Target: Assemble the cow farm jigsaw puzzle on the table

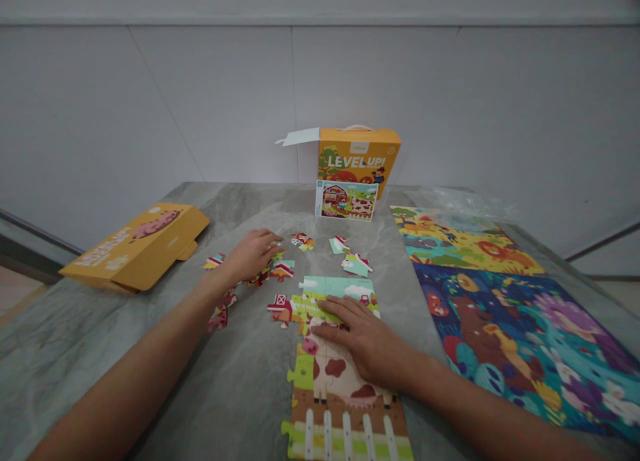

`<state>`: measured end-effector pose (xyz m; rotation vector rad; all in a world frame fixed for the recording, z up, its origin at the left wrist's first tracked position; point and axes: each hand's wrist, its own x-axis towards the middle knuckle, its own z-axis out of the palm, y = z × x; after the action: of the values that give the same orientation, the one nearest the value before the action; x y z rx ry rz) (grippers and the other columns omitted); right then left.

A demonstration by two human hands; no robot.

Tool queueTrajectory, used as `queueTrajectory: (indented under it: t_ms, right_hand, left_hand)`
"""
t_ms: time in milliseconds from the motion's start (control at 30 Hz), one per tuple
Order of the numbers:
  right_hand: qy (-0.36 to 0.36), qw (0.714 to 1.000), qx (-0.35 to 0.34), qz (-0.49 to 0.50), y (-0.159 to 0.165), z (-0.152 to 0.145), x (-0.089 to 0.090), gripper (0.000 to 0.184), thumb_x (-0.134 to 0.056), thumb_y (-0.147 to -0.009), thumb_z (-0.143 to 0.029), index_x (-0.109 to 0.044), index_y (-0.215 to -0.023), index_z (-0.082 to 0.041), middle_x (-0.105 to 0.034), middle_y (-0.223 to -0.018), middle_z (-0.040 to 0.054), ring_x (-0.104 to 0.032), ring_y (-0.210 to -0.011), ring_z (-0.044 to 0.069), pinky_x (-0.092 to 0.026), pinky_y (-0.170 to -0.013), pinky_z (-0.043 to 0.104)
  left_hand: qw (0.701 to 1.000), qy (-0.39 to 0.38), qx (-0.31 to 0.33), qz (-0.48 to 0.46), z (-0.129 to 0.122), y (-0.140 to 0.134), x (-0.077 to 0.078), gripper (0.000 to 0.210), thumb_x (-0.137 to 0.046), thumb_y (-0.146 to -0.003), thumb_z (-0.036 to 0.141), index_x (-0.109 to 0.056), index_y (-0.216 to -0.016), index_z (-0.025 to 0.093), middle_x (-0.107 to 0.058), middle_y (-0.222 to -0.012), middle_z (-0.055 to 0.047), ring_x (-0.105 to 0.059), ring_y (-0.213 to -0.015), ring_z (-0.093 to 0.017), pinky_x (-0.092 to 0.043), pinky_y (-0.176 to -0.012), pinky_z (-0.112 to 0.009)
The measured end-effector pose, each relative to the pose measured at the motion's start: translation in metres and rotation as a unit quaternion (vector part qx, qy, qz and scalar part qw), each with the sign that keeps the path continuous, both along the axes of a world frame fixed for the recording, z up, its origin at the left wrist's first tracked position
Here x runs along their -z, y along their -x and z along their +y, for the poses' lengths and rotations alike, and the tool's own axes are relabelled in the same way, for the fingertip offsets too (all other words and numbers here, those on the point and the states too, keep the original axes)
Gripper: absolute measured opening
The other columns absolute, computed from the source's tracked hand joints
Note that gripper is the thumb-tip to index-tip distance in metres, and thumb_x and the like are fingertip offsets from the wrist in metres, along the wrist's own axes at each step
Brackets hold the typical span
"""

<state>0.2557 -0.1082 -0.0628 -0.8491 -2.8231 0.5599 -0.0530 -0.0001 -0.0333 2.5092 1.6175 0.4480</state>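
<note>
A partly joined farm puzzle [336,414], with a cow and a white fence, lies flat in front of me. My right hand [363,338] rests on it, palm down with fingers spread over the cow and the grass. My left hand [256,253] is over the loose puzzle pieces [283,269] left of the puzzle, fingers stretched out to the right; its fingertips are close to a small yellowish piece, and I see nothing gripped. A red barn piece [281,309] adjoins the puzzle's left edge. More loose pieces [356,264] lie beyond the puzzle.
A picture card [347,201] leans on an upright orange puzzle box [360,156] with its flap open. Another yellow box [145,244] lies at the left. Two finished puzzles, a savanna one [470,241] and a dark blue animal one [525,341], cover the right side. Clear plastic wrap [460,200] lies behind them.
</note>
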Motion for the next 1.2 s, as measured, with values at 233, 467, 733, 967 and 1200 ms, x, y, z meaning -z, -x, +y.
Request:
queueTrajectory:
  t_ms: [233,467,733,967,1200]
  right_hand:
    - [-0.002,1.000,0.001,-0.007,0.001,-0.001,-0.004,0.067,-0.055,-0.078,-0.003,-0.053,-0.140,-0.029,-0.036,-0.157,0.0117,-0.027,-0.147,0.029,-0.025,-0.117,0.054]
    - [0.000,1.000,-0.002,0.001,0.000,0.000,0.000,0.065,-0.058,-0.079,-0.009,-0.053,-0.141,-0.029,-0.036,-0.157,0.0121,-0.028,-0.146,0.028,-0.024,-0.117,0.052]
    - [0.008,1.000,0.011,-0.004,0.003,-0.001,-0.003,0.063,-0.058,-0.078,-0.011,-0.054,-0.139,-0.027,-0.037,-0.157,0.0120,-0.029,-0.146,0.028,-0.023,-0.117,0.053]
    - [-0.005,1.000,0.020,0.010,0.003,-0.002,-0.002,0.062,-0.056,-0.077,-0.009,-0.056,-0.137,-0.025,-0.040,-0.155,0.0123,-0.032,-0.144,0.028,-0.025,-0.116,0.053]
    - [-0.009,1.000,0.014,0.012,0.003,-0.002,-0.004,0.060,-0.055,-0.077,-0.008,-0.058,-0.135,-0.024,-0.042,-0.153,0.0132,-0.033,-0.143,0.028,-0.027,-0.115,0.052]
  left_hand:
    - [0.991,0.017,0.078,0.103,0.037,-0.040,0.014,0.048,-0.050,-0.088,0.010,-0.057,-0.135,0.019,-0.050,-0.147,-0.011,-0.047,-0.130,-0.025,-0.031,-0.112,-0.041]
    - [0.989,0.038,0.065,0.124,0.060,-0.056,0.016,0.044,-0.058,-0.078,0.007,-0.069,-0.117,0.024,-0.066,-0.120,-0.010,-0.053,-0.114,-0.027,-0.039,-0.100,-0.041]
    - [0.987,0.084,0.039,0.128,0.062,-0.054,0.014,0.033,-0.059,-0.075,0.014,-0.072,-0.106,0.018,-0.069,-0.104,-0.012,-0.061,-0.101,-0.028,-0.045,-0.095,-0.038]
    - [0.992,0.101,0.015,0.074,0.050,-0.060,0.004,0.036,-0.063,-0.066,0.011,-0.067,-0.102,0.017,-0.065,-0.112,-0.013,-0.059,-0.108,-0.031,-0.049,-0.087,-0.040]
    - [0.991,0.116,0.052,-0.047,0.000,-0.063,-0.027,0.024,-0.051,-0.082,0.015,-0.061,-0.104,0.019,-0.070,-0.098,-0.003,-0.065,-0.086,-0.017,-0.051,-0.078,-0.027]
